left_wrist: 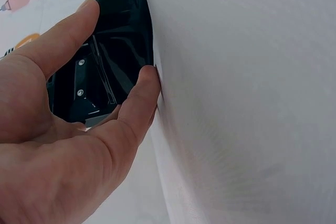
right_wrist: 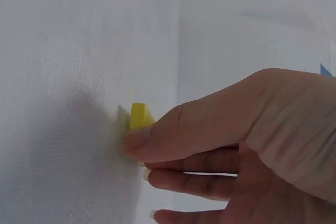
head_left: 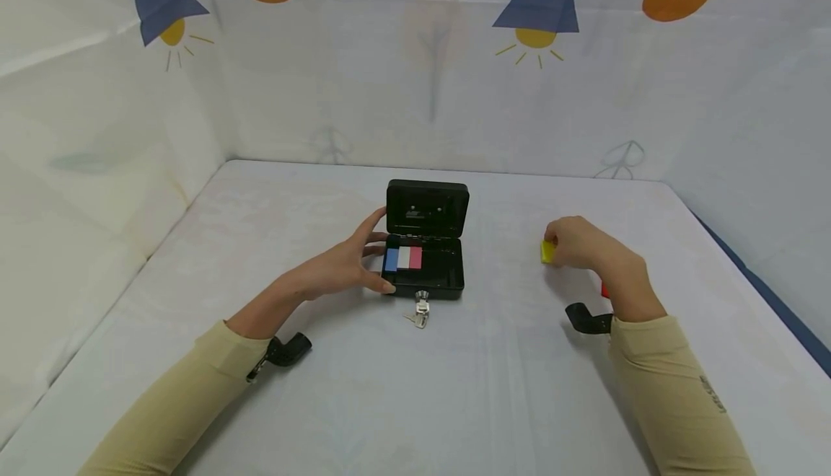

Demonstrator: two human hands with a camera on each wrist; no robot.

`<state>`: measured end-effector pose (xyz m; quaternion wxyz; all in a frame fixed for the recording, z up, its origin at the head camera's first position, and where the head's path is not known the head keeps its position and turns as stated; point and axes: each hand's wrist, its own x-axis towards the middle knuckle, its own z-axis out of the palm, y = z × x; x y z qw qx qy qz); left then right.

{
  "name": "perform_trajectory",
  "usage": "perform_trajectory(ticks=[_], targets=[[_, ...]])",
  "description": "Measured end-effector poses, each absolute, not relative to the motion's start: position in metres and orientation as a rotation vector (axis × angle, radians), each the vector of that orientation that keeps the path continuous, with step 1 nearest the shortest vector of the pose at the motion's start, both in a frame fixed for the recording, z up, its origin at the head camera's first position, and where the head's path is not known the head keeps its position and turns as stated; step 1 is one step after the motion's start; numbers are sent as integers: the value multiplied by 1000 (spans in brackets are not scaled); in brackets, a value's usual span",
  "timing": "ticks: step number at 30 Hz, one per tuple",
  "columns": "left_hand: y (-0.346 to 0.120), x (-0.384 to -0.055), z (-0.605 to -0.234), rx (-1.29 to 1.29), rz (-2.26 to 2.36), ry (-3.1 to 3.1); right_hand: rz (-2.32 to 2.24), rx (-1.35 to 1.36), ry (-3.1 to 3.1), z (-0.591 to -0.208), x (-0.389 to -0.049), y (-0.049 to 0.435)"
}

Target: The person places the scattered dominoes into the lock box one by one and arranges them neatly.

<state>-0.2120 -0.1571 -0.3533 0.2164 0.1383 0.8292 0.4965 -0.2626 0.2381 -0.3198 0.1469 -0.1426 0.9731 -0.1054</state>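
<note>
A black metal cash box (head_left: pixel 441 290) stands on the table with its lid (head_left: pixel 428 205) raised. My left hand (head_left: pixel 340 267) holds the box by its left end, thumb at the front corner and fingers spread along the side toward the lid. Inside, on the left, blue (head_left: pixel 391 259), white (head_left: pixel 404 257) and pink-red (head_left: pixel 415 257) pieces lie side by side. A key (head_left: pixel 420 317) hangs at the front lock. To the right of the box, my right hand (head_left: pixel 578 245) pinches a small yellow block (right_wrist: pixel 137 115) close to the tabletop.
A red piece (head_left: pixel 605 290) shows partly behind my right wrist. White cloth covers the table (head_left: pixel 402 404), and printed white sheets (head_left: pixel 363 86) hang around its back and sides. Black camera mounts (head_left: pixel 587 319) jut from both wrists.
</note>
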Motion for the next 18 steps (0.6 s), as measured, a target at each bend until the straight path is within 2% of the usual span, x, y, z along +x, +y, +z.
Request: perform_trajectory(ticks=[18], targets=[[-156, -212, -352, 379, 1363, 2308, -475, -639, 2834, -322, -262, 212]])
